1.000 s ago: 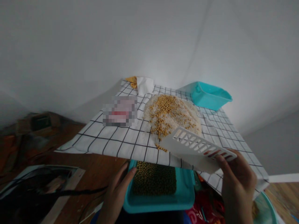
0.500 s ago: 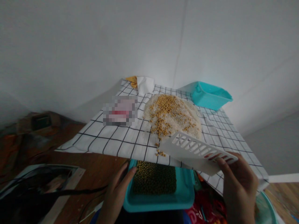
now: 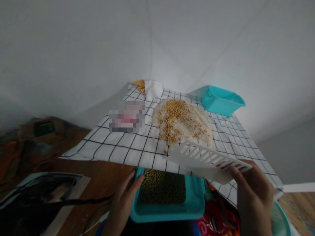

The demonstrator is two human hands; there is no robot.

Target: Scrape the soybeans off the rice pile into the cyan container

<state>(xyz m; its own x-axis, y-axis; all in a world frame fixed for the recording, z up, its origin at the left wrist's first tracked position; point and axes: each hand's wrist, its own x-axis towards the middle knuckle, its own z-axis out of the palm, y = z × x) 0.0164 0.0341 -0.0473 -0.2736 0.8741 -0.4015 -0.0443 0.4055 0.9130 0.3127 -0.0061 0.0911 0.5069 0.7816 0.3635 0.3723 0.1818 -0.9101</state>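
Note:
My right hand (image 3: 253,186) grips the right end of a white plastic slotted plate (image 3: 197,161), held tilted along the front edge of the checked cloth. Its left end lies low by the cloth, close to a few stray soybeans. Behind it, soybeans (image 3: 175,109) are scattered over a heap of white rice (image 3: 189,126). Below the table edge, my left hand (image 3: 125,193) holds the left rim of a teal plastic tray (image 3: 169,219), thumb on the rim and fingers partly hidden. Soybeans and darker, shaded beans (image 3: 162,188) lie inside the tray.
A teal bin (image 3: 220,103) stands at the cloth's back right. White and yellow cloths (image 3: 154,90) lie at the back, and a blurred-out item (image 3: 127,116) at left. Red packages (image 3: 218,218) and a round teal-rimmed container (image 3: 282,218) sit below the table at right.
The small group of soybeans at the cloth's front edge no longer shows. The slotted plate and my right hand have shifted slightly. My left hand and the tray stay in place.

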